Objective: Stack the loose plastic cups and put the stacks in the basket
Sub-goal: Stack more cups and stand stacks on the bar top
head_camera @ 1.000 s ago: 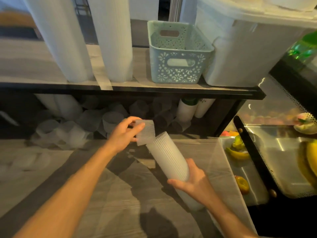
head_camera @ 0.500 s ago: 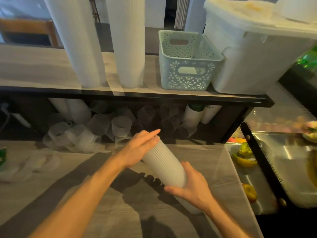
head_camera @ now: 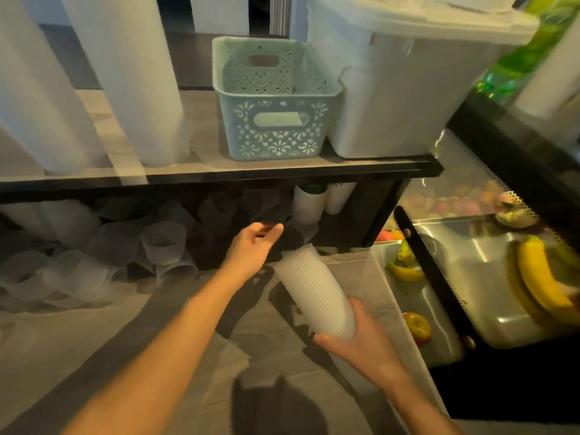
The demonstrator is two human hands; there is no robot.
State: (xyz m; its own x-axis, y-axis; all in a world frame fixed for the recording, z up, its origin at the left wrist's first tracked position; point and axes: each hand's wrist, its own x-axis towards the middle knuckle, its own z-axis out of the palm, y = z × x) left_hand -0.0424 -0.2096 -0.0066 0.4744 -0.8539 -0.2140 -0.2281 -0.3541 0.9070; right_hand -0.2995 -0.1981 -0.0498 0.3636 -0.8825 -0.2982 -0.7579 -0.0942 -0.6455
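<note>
Your right hand (head_camera: 364, 343) is gripping the stack (head_camera: 314, 290), pointing up-left; your left hand (head_camera: 254, 246), fingers relaxed and holding nothing, is nearer the loose cups (head_camera: 163, 243) lying to its left.

tall cup columns (head_camera: 131, 73) cut off at top, loose cups (head_camera: 94, 246) blurred under shelf

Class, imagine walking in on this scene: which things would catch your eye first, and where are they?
The ribbed white stack of plastic cups held slanted over the wooden counter by the right hand, with the left hand reaching toward the loose translucent cups under the shelf. Above them the pale green perforated plastic basket sits on the shelf. Yellow bananas lie at right.
</note>
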